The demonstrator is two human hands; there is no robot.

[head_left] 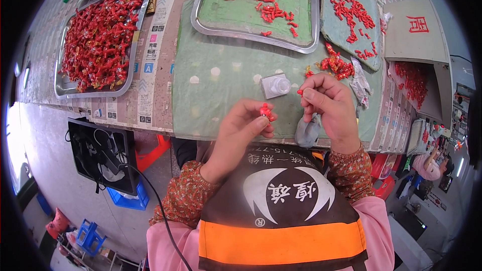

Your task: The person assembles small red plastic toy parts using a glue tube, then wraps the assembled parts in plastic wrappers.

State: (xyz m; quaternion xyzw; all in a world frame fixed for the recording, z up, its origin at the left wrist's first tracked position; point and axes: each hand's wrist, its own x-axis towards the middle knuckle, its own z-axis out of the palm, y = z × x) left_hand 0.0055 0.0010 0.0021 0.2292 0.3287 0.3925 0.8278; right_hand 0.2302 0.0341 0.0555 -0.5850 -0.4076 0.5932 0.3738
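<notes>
Green cloth (201, 113): left hand (235, 131) pinching red figurine (266, 112); right hand (332, 108) pinching small red part (300, 92), unattached. Left tray (95, 95): heaped figurines (98, 40), seemingly assembled. Far tray (251, 38): loose pieces (272, 13) remaining.

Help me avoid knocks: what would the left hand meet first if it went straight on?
The left hand would likely meet the clear round plastic-looking container on a squarish base; depth is unclear.
</notes>
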